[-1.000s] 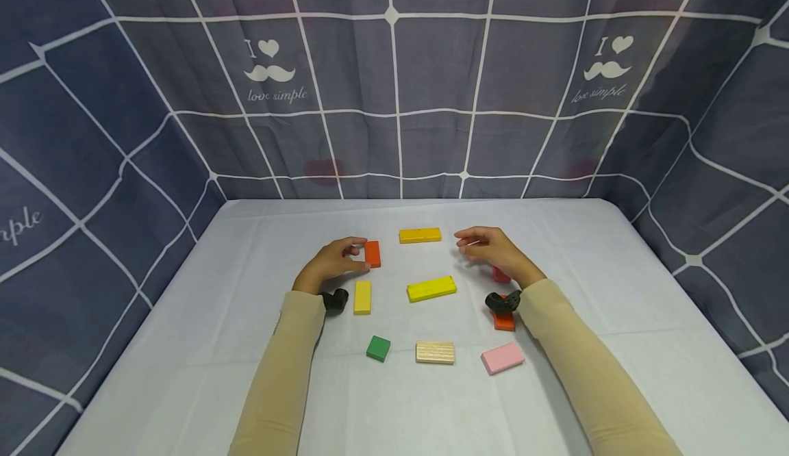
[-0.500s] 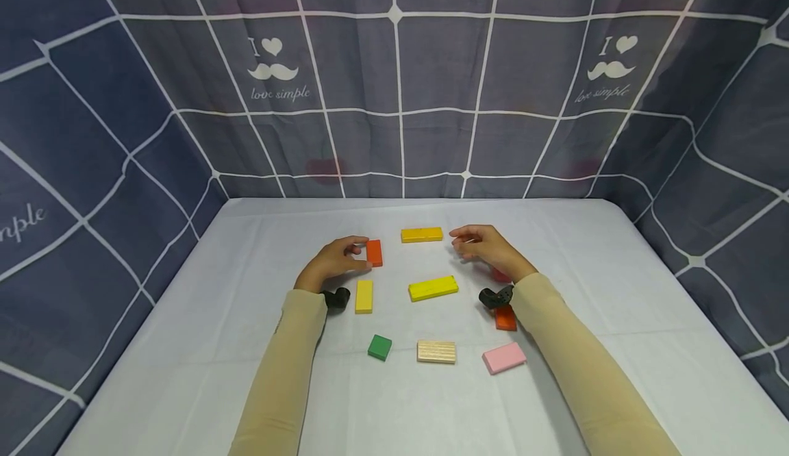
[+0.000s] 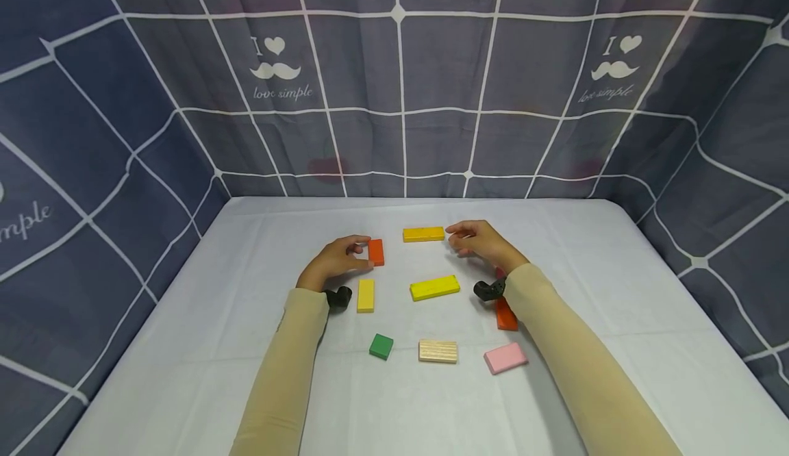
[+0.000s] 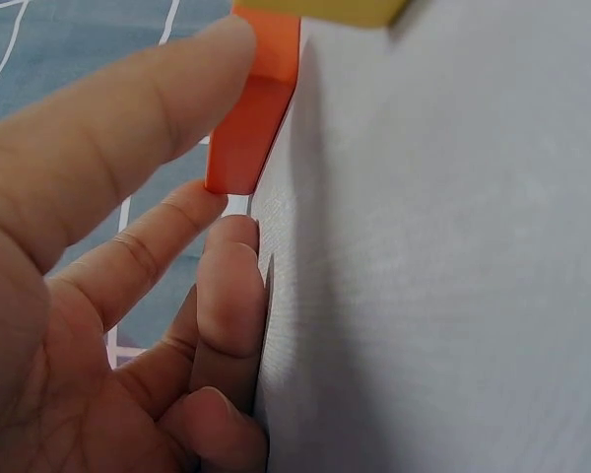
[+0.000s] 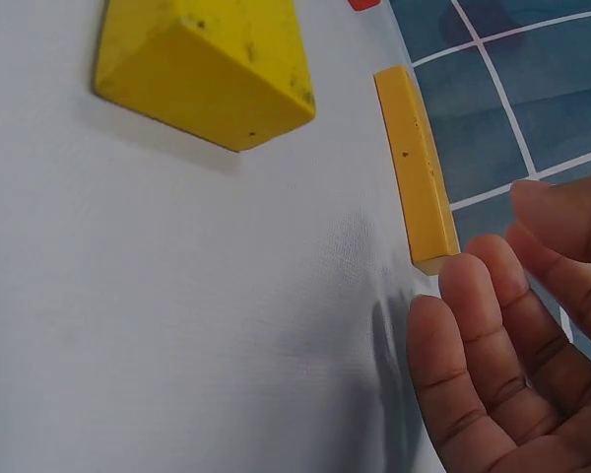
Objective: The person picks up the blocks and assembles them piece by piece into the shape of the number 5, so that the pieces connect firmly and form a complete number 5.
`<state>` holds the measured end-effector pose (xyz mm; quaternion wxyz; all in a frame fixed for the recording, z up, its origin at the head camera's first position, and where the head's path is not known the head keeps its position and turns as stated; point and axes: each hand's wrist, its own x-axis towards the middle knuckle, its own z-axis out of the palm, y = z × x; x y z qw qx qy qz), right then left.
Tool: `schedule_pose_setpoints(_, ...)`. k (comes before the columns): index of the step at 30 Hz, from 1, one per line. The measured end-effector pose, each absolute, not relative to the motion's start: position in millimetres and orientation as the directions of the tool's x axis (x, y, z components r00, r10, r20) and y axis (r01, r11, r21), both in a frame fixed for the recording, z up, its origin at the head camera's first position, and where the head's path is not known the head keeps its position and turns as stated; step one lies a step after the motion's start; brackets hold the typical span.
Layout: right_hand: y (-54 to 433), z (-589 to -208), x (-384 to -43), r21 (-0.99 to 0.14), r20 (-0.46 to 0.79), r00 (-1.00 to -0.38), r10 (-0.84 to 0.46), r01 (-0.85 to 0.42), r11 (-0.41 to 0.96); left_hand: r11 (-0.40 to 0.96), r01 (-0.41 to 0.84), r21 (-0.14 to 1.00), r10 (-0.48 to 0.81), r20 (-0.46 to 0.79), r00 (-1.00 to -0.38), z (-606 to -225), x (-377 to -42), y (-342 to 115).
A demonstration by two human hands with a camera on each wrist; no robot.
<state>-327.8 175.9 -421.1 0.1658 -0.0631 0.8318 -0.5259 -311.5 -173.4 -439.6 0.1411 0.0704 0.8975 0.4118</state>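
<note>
1. Dark checked cloth (image 3: 431,144) makes the wall at 12 o'clock, behind the white table (image 3: 277,374).
2. Right sleeve (image 3: 579,346) partly hides a red block (image 3: 507,317).
3. Right hand (image 3: 483,242) has fingers loosely bent, thumb apart; whether they touch the amber block I cannot tell.
4. Left hand (image 3: 335,259) pinches the orange block between thumb and forefinger.
5. Amber block (image 3: 423,235): long axis 9 to 3 o'clock.
6. Bright yellow block (image 3: 435,288): at amber's 6 o'clock.
7. Orange block (image 3: 376,252): between amber's 8 and 9, long axis 12 to 6.
8. Green block (image 3: 381,346): at orange's 6 o'clock.
</note>
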Motion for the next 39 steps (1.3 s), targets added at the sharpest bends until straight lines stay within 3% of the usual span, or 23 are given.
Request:
schedule_pose_setpoints(20,166.6,-428.6,-344.3,-0.905,-0.193,-0.953,-0.236,0.079,0.419,0.648,-0.014,0.762,0.225,-0.209,-0.952,-436.9,-308.1,-170.7)
schedule_pose_setpoints(39,156.1,-422.8,-359.1,-0.853,-0.280,-0.932,-0.229,0.133,0.504,0.647,-0.028,0.762,0.217,-0.219,-0.951,-433.3,-306.4,-170.7)
